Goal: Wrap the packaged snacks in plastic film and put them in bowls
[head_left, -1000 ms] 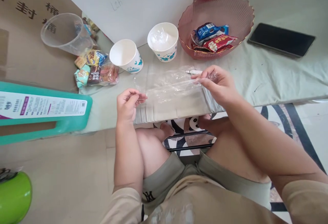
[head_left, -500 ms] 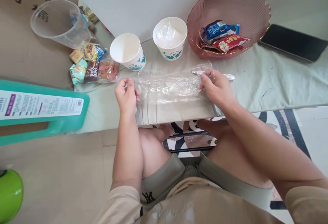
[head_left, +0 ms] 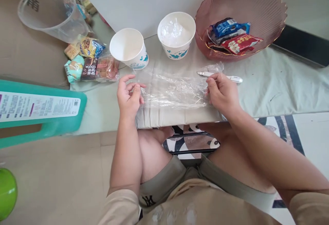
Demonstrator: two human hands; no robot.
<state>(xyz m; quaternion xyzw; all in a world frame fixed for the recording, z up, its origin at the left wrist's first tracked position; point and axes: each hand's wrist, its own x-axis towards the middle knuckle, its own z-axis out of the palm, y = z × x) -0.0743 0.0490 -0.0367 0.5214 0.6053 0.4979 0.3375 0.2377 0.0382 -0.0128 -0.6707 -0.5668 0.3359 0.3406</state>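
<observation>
A crinkled sheet of clear plastic film (head_left: 174,93) is stretched between my hands, low over the cloth-covered table. My left hand (head_left: 128,96) pinches its left edge, thumb against the middle finger, while the index finger sticks out. At the right edge, my right hand (head_left: 223,93) is closed on the film. Just behind the right fingers lies a slim white utility knife (head_left: 235,79), its middle partly covered by them. Beyond the film stand two white paper cups with blue-green print: the left cup (head_left: 128,48) looks bare inside, and the right cup (head_left: 177,51) has clear film inside.
A pink scalloped bowl (head_left: 267,12) holds several snack packets, with a black phone (head_left: 303,45) beside it. Wrapped snacks (head_left: 89,69) and a clear plastic tub (head_left: 46,9) are at the left. A green jug (head_left: 77,122) lies along the table's front left.
The film has come slightly nearer to me and lies flatter between the hands. My left index finger has lifted away from the thumb. The view has shifted a little.
</observation>
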